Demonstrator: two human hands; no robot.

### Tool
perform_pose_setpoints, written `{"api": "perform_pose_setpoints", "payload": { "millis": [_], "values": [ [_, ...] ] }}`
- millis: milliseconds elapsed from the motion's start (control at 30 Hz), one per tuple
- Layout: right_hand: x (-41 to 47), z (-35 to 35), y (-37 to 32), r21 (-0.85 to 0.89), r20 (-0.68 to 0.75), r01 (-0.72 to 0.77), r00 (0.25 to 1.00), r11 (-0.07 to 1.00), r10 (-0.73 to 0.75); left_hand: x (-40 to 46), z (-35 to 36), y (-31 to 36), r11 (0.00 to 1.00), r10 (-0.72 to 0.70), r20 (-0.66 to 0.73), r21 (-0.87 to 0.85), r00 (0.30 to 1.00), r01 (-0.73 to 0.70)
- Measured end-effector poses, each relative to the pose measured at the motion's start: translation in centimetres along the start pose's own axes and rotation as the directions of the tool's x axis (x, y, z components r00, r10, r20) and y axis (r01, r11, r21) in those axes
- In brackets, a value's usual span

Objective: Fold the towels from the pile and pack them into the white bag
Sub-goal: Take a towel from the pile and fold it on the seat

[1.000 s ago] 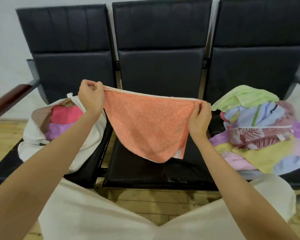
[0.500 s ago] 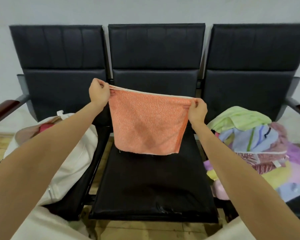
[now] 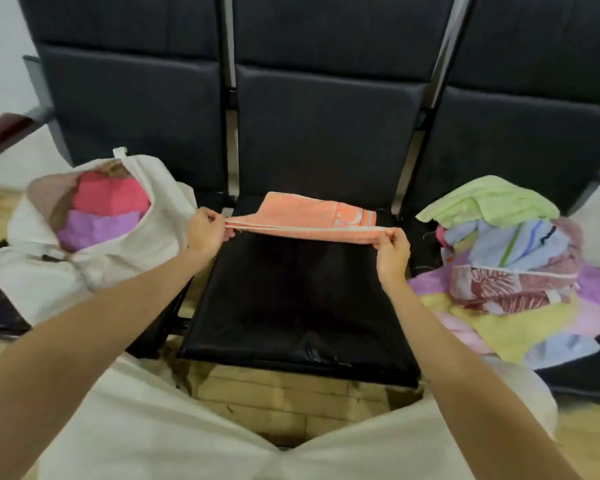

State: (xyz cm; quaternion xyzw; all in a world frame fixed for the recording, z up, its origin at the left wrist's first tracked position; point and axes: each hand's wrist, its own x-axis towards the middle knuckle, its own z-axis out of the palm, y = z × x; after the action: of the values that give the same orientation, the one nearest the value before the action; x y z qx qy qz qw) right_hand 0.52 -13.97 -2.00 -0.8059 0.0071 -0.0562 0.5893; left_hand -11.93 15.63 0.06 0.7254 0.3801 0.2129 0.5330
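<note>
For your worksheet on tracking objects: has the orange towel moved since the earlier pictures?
Yes. The orange towel hung in front of the middle seat's backrest; now it has come down, lying low over the seat cushion.

A single head-worn view looks forward and steeply down from just in front of the middle black seat (image 3: pixel 298 299), close enough that the seat fills the centre; the wearer's forearms reach toward it from the bottom edge, and seat backs rise behind it.
</note>
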Motion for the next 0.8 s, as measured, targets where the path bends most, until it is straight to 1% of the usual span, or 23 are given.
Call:
{"api": "perform_pose_setpoints", "payload": {
  "millis": [100, 167, 200, 267, 333, 400, 500, 533, 600, 667, 700, 733, 767, 800],
  "values": [
    [-3.6, 0.7, 3.8, -0.028, 0.068, -0.143, 0.987, 0.989, 0.144, -1.8, -0.6, -5.7, 0.981, -0.154, 0.027, 0.123, 0.988, 0.15],
    [-6.2, 0.7, 5.6, -0.052, 0.132, -0.186, 0.973, 0.981, 0.191, -3.4, -1.2, -8.3, 0.949, -0.211, 0.025, 0.247, 0.977, 0.198],
    [-7.2, 0.7, 6.6, -0.077, 0.158, -0.189, 0.967, 0.979, 0.2, -4.3, -1.6, -9.3, 0.932, -0.216, 0.036, 0.305, 0.976, 0.195],
    [-9.1, 0.6, 8.0, -0.124, 0.186, -0.203, 0.957, 0.971, 0.224, -5.6, -2.5, -10.9, 0.903, -0.173, 0.09, 0.413, 0.981, 0.121],
    [-10.7, 0.3, 8.9, -0.122, 0.204, -0.218, 0.949, 0.968, 0.24, -6.3, -3.4, -12.2, 0.873, -0.132, 0.162, 0.487, 0.978, 0.037],
    [-11.8, -0.2, 9.3, -0.106, 0.211, -0.182, 0.957, 0.978, 0.201, -6.5, -4.2, -13.1, 0.835, -0.097, 0.2, 0.55, 0.975, -0.029],
    [-12.5, -1.1, 9.8, -0.064, 0.248, -0.124, 0.959, 0.99, 0.136, -6.5, -4.5, -13.4, 0.746, -0.065, 0.209, 0.66, 0.976, -0.091],
    [-12.6, -1.3, 10.0, -0.055, 0.261, -0.129, 0.955, 0.99, 0.139, -6.5, -4.3, -13.4, 0.71, -0.054, 0.206, 0.696, 0.977, -0.108],
    [-12.6, -1.3, 10.2, -0.033, 0.272, -0.175, 0.946, 0.984, 0.177, -7.0, -3.6, -13.1, 0.594, -0.01, 0.183, 0.792, 0.983, -0.141],
    [-12.7, -1.4, 10.2, 0.014, 0.252, -0.237, 0.941, 0.971, 0.226, -7.8, -2.2, -12.7, 0.488, 0.111, 0.181, 0.846, 0.977, -0.212],
    [-12.7, -1.5, 10.0, 0.037, 0.238, -0.261, 0.94, 0.965, 0.245, -8.4, -1.4, -12.4, 0.474, 0.183, 0.227, 0.832, 0.957, -0.288],
    [-12.7, -1.6, 9.9, 0.064, 0.223, -0.278, 0.94, 0.958, 0.258, -8.9, -0.4, -12.1, 0.482, 0.237, 0.312, 0.784, 0.92, -0.39],
    [-12.6, -1.7, 9.7, 0.092, 0.208, -0.3, 0.938, 0.949, 0.277, -9.5, 0.7, -11.8, 0.518, 0.263, 0.415, 0.702, 0.871, -0.49],
    [-12.5, -1.9, 9.4, 0.119, 0.192, -0.325, 0.935, 0.938, 0.299, -10.0, 1.9, -11.7, 0.566, 0.256, 0.524, 0.6, 0.812, -0.566]
  ]
}}
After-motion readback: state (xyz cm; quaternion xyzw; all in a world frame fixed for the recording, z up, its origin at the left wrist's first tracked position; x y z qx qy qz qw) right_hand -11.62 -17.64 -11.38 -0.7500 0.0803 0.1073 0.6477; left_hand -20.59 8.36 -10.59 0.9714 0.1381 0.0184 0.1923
